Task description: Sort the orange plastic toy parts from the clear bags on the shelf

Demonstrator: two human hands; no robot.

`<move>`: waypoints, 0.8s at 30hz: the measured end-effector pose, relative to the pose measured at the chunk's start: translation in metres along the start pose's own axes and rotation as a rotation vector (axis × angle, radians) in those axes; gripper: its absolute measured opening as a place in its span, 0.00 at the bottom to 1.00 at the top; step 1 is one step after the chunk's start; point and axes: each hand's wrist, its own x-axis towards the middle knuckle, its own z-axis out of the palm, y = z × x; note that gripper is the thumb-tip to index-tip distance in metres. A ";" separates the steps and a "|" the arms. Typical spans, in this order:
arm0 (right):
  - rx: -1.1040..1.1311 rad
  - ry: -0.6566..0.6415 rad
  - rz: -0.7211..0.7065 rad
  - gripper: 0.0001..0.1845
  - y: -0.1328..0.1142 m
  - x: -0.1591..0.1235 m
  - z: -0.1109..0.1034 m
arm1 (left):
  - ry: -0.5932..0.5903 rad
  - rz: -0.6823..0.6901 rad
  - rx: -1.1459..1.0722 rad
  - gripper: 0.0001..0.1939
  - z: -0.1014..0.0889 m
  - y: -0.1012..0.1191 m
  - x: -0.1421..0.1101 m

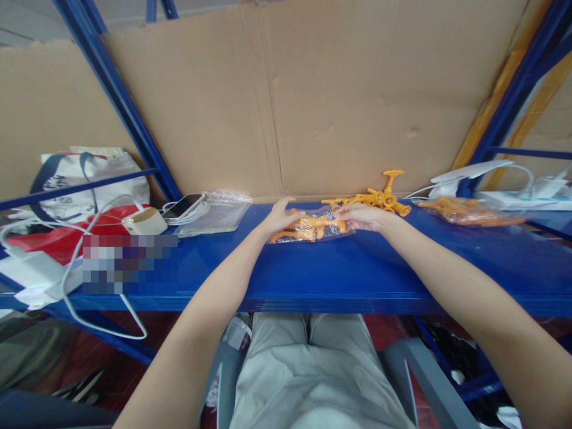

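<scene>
A clear plastic bag (308, 229) with several orange plastic pieces inside lies on the blue shelf in front of me. My left hand (280, 219) grips its left side, thumb raised and fingers partly hidden against the bag. At the other end, my right hand (364, 215) pinches the bag's edge between thumb and fingers. Just behind my right hand is a pile of loose orange plastic pieces (378, 198) with flared, trumpet-like ends, resting near the cardboard.
A cardboard panel (357, 95) stands behind the blue shelf (322, 271). Leftward lie flat clear bags (217, 217), a phone (183, 206), white cables and a cloth bag (107, 179). Another filled bag (469, 211) and a power strip (522, 199) are at right.
</scene>
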 end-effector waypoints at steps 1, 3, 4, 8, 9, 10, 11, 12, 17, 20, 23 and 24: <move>0.034 0.016 -0.014 0.07 0.001 0.002 0.000 | 0.001 0.055 0.047 0.25 -0.002 0.003 0.000; 0.086 0.033 -0.030 0.08 0.001 0.003 0.001 | -0.023 0.153 0.101 0.18 -0.007 0.010 -0.001; 0.109 0.035 -0.034 0.09 0.001 0.004 0.002 | -0.039 0.195 0.116 0.16 -0.008 0.013 -0.001; 0.187 0.032 -0.025 0.10 -0.002 0.002 0.009 | -0.076 0.311 0.162 0.08 -0.011 0.022 -0.002; 0.203 0.033 -0.027 0.10 -0.002 0.001 0.010 | -0.079 0.330 0.166 0.07 -0.011 0.024 -0.002; 0.214 0.037 -0.031 0.11 -0.002 0.001 0.012 | -0.080 0.347 0.166 0.06 -0.011 0.025 -0.001; 0.218 0.041 -0.039 0.11 -0.001 0.001 0.013 | -0.077 0.360 0.164 0.06 -0.011 0.025 -0.001; 0.215 0.045 -0.053 0.10 -0.001 0.001 0.015 | -0.071 0.370 0.161 0.05 -0.010 0.026 0.000; 0.150 0.067 -0.170 0.10 0.002 0.001 0.025 | -0.043 0.373 0.149 0.04 -0.010 0.028 0.000; 0.136 0.068 -0.195 0.09 0.001 -0.002 0.034 | -0.043 0.377 0.129 0.04 -0.011 0.030 -0.002; 0.169 0.057 -0.190 0.09 -0.001 -0.003 0.041 | -0.042 0.379 0.103 0.04 -0.012 0.032 -0.004; 0.185 0.060 -0.188 0.09 -0.001 -0.004 0.043 | -0.042 0.376 0.094 0.04 -0.012 0.033 -0.004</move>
